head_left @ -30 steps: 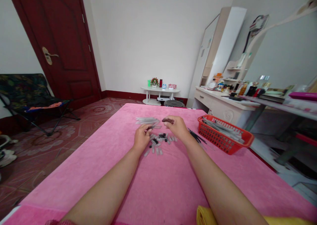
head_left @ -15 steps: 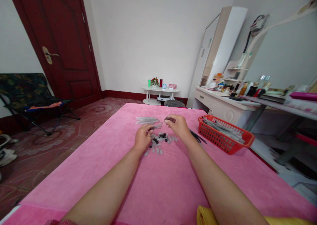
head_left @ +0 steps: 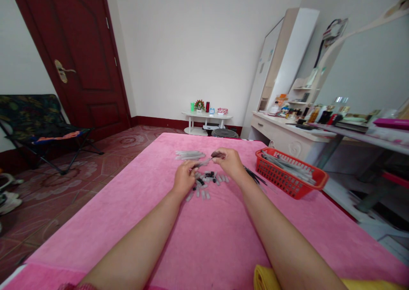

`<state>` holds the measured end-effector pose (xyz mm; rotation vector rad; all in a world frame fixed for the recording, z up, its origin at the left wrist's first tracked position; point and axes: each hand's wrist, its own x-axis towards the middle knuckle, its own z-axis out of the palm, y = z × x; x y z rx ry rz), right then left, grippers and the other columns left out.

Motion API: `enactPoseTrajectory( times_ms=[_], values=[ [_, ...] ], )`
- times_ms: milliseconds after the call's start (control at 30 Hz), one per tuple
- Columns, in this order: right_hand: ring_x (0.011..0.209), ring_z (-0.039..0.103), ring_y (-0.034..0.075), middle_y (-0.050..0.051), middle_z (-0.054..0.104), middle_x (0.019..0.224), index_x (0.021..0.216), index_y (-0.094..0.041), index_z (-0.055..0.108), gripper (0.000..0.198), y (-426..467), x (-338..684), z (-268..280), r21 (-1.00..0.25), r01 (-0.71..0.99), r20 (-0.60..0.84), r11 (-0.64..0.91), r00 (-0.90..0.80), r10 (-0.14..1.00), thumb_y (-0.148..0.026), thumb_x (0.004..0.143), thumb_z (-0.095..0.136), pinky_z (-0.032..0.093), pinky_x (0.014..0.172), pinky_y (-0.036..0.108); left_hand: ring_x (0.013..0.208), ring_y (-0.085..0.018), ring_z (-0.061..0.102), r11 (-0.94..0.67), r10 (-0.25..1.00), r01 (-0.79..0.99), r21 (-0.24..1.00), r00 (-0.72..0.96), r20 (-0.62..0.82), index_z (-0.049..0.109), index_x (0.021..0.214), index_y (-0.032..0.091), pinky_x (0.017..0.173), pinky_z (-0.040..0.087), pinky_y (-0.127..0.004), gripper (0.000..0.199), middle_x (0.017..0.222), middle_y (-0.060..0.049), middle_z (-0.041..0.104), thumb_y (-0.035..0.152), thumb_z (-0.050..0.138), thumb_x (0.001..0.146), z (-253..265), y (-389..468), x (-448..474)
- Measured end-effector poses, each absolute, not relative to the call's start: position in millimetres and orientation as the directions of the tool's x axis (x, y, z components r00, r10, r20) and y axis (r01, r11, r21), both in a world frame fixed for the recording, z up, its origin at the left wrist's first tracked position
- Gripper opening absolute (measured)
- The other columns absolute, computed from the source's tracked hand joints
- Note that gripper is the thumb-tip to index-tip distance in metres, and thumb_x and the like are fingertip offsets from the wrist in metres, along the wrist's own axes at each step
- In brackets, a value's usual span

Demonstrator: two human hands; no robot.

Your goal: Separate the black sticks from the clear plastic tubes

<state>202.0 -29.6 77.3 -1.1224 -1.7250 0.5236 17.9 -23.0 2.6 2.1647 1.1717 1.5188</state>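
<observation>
My left hand is closed on a slim translucent pen barrel that points right and away. At its far end my right hand pinches a small dark piece; whether the two touch I cannot tell. Beyond my left hand lies a row of similar grey-white barrels. Below my hands are scattered short clear caps and small black pieces. To the right of my right wrist lie several thin black sticks, partly hidden by my forearm.
A red plastic basket with many more grey barrels stands at the right on the pink cloth. A yellow cloth lies at the near edge. A dressing table stands beyond on the right, a folding chair on the left.
My right hand has moved very slightly, bringing the dark piece against or close to the barrel's end. The left hand stays in place.
</observation>
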Motion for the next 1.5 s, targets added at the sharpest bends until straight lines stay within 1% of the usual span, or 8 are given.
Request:
enactPoseTrajectory(
  times_ms=[200,433,633,967,1500],
  values=[
    [0.067,0.064,0.014,0.003,0.07,0.074,0.077,-0.016,0.069,0.016,-27.5,202.7,74.4,-0.733,0.468,0.498,0.494,-0.125,0.858,-0.009,0.065,0.062,0.05,0.067,0.025,0.097,-0.02,0.06,-0.652,0.718,0.475,0.591,0.137,0.682,0.069,0.1,0.021,0.086,0.048,-0.035,0.029,0.1,-0.005,0.069,0.01,0.054,0.078,-0.9,-20.5,18.4],
    [0.069,0.065,0.014,0.002,0.071,0.074,0.078,-0.017,0.07,0.016,-27.6,204.7,73.5,-0.652,0.574,0.515,0.496,-0.144,0.845,-0.008,0.067,0.063,0.048,0.067,0.024,0.099,-0.021,0.059,-0.653,0.714,0.513,0.558,0.169,0.68,0.07,0.1,0.022,0.089,0.047,-0.036,0.029,0.101,-0.005,0.069,0.01,0.055,0.078,-1.3,-20.1,18.2],
    [0.068,0.064,0.015,0.002,0.07,0.073,0.077,-0.018,0.07,0.013,-30.4,205.0,75.5,-0.606,0.623,0.508,0.495,-0.176,0.843,-0.01,0.069,0.063,0.047,0.066,0.024,0.1,-0.022,0.059,-0.641,0.727,0.516,0.568,0.171,0.665,0.07,0.101,0.022,0.089,0.047,-0.037,0.031,0.103,-0.005,0.068,0.009,0.055,0.077,-2.7,-19.7,17.6],
    [0.066,0.064,0.015,0.001,0.069,0.07,0.077,-0.018,0.069,0.012,-27.4,206.5,72.7,-0.615,0.627,0.478,0.479,-0.187,0.858,-0.011,0.07,0.062,0.048,0.066,0.024,0.099,-0.022,0.06,-0.648,0.723,0.5,0.574,0.169,0.67,0.07,0.101,0.022,0.089,0.048,-0.037,0.031,0.101,-0.005,0.069,0.009,0.055,0.077,-3.8,-19.2,17.3],
    [0.07,0.065,0.016,0.002,0.07,0.073,0.079,-0.019,0.069,0.013,-27.0,206.5,70.3,-0.593,0.643,0.503,0.485,-0.174,0.847,-0.012,0.072,0.062,0.048,0.066,0.024,0.1,-0.021,0.06,-0.649,0.733,0.471,0.597,0.179,0.656,0.07,0.102,0.023,0.09,0.048,-0.036,0.035,0.104,-0.005,0.07,0.007,0.055,0.076,-0.1,-22.1,19.0]
  ],
)
